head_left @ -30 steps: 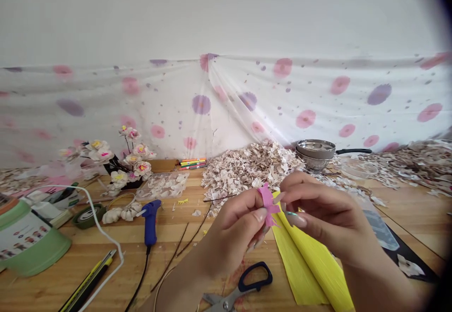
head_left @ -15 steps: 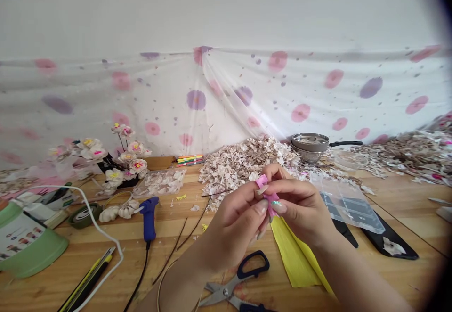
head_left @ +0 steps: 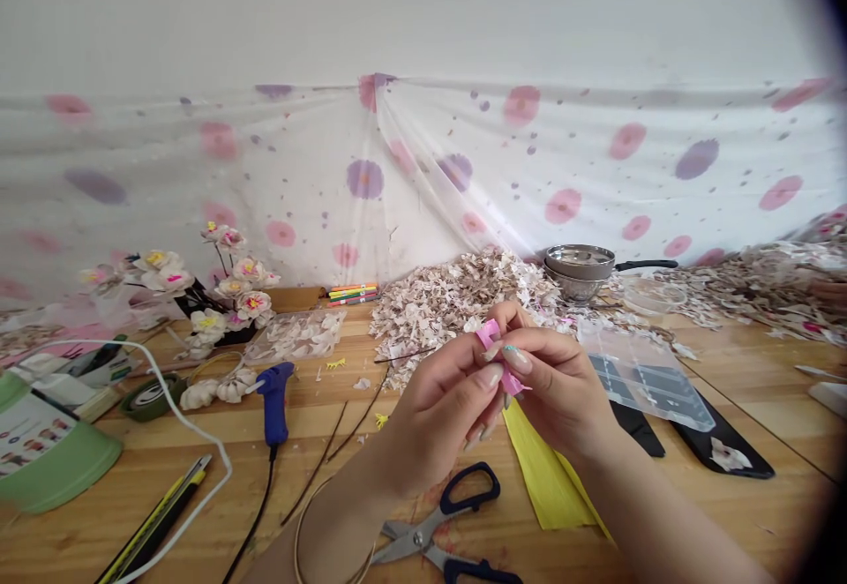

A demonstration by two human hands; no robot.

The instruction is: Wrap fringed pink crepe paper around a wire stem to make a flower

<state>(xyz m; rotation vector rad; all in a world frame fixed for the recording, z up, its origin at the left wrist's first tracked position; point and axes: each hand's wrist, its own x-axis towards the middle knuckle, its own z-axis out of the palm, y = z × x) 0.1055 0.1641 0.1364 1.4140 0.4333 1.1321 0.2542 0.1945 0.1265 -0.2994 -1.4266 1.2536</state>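
Between your left hand and right hand, both pinching it, the pink paper strip seems light, soft, easily torn; hold it mid-length.

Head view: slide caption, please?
Left hand and right hand hold a pink piece, with open scissors lying nearer the camera.

left hand: thumb opposed to curled index, lower fingers tucked beneath | right hand: thumb and index close together, just beside left thumb tip | forearms: angled inward from below | right hand's remaining fingers: mostly hidden, apparently bent
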